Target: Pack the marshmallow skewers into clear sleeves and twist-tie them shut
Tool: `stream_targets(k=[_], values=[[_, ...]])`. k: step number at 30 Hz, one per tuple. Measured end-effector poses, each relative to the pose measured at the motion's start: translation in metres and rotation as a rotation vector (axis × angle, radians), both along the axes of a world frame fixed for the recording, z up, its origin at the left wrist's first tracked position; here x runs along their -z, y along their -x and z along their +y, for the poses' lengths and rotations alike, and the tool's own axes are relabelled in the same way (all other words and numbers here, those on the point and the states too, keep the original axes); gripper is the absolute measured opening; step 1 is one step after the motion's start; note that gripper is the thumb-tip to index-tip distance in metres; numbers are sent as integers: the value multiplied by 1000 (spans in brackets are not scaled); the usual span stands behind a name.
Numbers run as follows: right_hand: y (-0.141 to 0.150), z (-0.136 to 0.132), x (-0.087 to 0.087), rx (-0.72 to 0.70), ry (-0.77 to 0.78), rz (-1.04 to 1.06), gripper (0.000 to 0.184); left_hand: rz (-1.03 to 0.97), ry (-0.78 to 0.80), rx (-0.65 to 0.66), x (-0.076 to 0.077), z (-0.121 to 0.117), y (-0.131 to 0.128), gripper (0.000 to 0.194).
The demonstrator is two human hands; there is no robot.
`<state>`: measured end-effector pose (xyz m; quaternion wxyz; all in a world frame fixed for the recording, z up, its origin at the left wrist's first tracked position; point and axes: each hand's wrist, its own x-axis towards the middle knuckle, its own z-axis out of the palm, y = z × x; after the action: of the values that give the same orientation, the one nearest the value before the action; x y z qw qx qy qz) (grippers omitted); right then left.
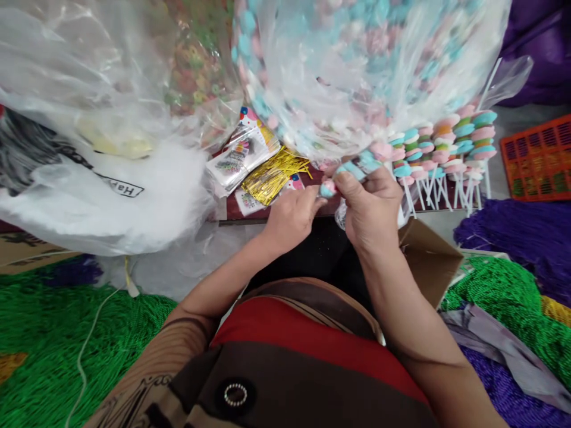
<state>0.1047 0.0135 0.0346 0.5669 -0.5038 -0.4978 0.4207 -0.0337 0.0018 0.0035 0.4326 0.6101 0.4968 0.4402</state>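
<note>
We have the candy stack (357,169) over the worktop (329,209) near edge; our right hand (373,202) wraps fingers round it, left hand (291,217) bunches fingers at its left end, grip unclear. Best press lightly.

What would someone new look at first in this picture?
Probably the huge clear bag of pink and blue pieces at the top, right of centre. Below its right side, colourful stacks on white sticks catch the eye too. Near the middle, the right hand holds pink and blue pieces, with the left hand close by.
</note>
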Motion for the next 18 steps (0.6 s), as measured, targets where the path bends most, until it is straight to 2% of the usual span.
stream_targets(k=[2,4,7,9,11,14,18], values=[[2,13,5,-112,39,-86,28,-123,80,-52,1,5,13,28],[3,27,10,-217,55,-249,28,-350,175,-125,-3,11,27,33],[7,46,21,-303,23,-708,21,-673,287,-242,-16,22,42,36],[13,54,28,-319,19,-1023,20,-768,358,-278,-25,27,49,38],[19,59,34,-321,33,-1220,22,-805,408,-289,-31,30,53,40],[24,63,38,-318,52,-1309,24,-829,419,-276,-32,30,55,40],[17,66,36,-332,49,-1284,27,-827,429,-262,-29,29,54,41]])
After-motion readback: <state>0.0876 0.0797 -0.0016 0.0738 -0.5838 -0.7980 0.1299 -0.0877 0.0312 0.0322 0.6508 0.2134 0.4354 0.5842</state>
